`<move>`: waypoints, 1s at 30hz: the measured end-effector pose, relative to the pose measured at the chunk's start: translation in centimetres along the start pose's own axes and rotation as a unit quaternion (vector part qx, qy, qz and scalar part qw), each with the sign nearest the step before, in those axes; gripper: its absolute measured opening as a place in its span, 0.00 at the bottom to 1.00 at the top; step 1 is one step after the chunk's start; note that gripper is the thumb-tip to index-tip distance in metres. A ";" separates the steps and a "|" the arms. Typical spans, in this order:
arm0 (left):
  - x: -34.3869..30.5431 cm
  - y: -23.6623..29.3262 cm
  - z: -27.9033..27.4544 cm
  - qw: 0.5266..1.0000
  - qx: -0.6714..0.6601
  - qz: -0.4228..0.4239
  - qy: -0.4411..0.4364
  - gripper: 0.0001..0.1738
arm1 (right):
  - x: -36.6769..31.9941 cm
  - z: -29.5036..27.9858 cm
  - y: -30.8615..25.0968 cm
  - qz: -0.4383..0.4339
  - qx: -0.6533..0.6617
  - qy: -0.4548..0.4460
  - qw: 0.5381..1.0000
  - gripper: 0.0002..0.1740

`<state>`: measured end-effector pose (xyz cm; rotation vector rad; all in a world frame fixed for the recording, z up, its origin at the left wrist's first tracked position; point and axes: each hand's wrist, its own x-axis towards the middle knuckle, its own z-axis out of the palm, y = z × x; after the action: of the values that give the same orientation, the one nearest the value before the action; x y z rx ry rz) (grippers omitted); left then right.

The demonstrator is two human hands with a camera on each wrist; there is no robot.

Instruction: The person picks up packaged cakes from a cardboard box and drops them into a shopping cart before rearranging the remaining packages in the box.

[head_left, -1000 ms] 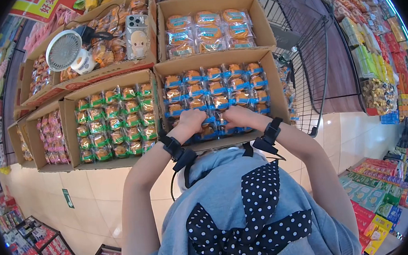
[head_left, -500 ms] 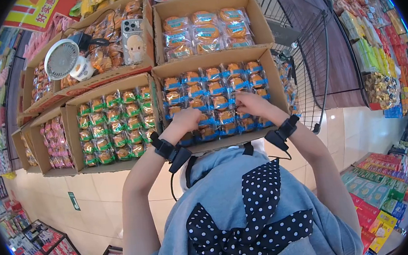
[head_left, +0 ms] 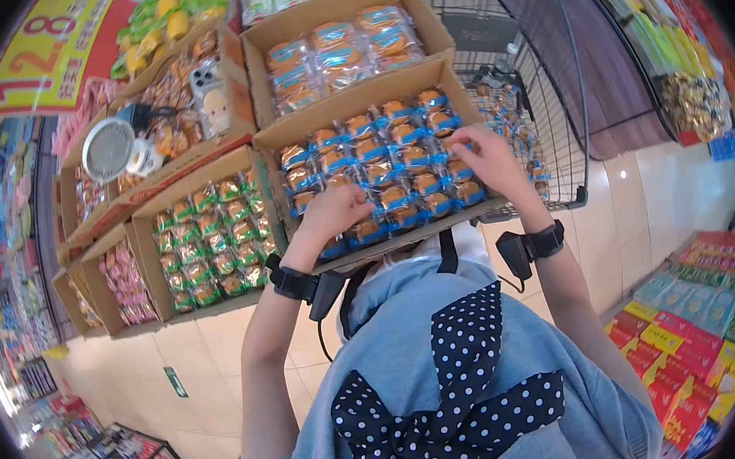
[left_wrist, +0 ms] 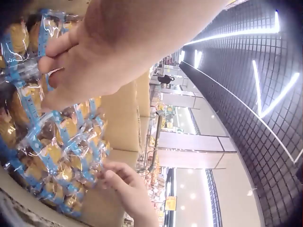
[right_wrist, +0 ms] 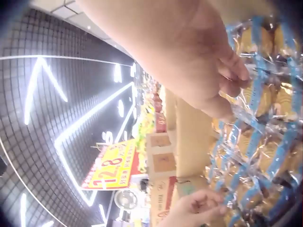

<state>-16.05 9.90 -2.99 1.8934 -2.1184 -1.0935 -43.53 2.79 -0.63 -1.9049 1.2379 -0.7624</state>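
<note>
A cardboard box [head_left: 368,256] holds rows of small cakes [head_left: 377,173] in clear wrappers with blue bands. My left hand [head_left: 334,211] is over the box's near left part, fingers bent loosely at the wrappers; in the left wrist view its thumb and fingers stand apart above the packs [left_wrist: 31,106]. At the box's right side, my right hand [head_left: 491,159] hovers with loosely bent fingers. In the right wrist view, the right fingertips [right_wrist: 242,73] overlap the wrapped cakes [right_wrist: 260,99], and no pack is seen lifted in either hand.
To the left stand boxes of green-banded cakes [head_left: 211,239] and pink packs [head_left: 128,285]. Behind are larger wrapped cakes [head_left: 339,55], a small fan [head_left: 110,150] and a phone [head_left: 212,99]. A wire shopping cart [head_left: 550,117] stands at the right.
My right hand has moved rightward from the middle packs to the box's right side. The left hand stays over the near left packs. The head view has turned, tilting the boxes.
</note>
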 end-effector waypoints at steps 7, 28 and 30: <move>3.6 11.4 0.3 0.991 -0.080 0.105 -0.015 0.16 | -5.7 -7.1 4.6 0.094 0.043 0.298 0.949 0.09; 32.1 26.4 11.2 0.983 -0.046 0.131 -0.121 0.13 | -6.8 -17.4 28.4 0.321 0.127 0.150 0.926 0.17; 34.2 23.7 15.5 0.984 -0.024 0.082 -0.155 0.14 | -6.0 -16.0 30.5 0.339 0.150 0.080 0.925 0.18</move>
<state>-51.34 -14.69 -14.10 1.5786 -2.3289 -1.4658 -73.49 -4.02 -17.30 -1.0689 1.6395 -0.6797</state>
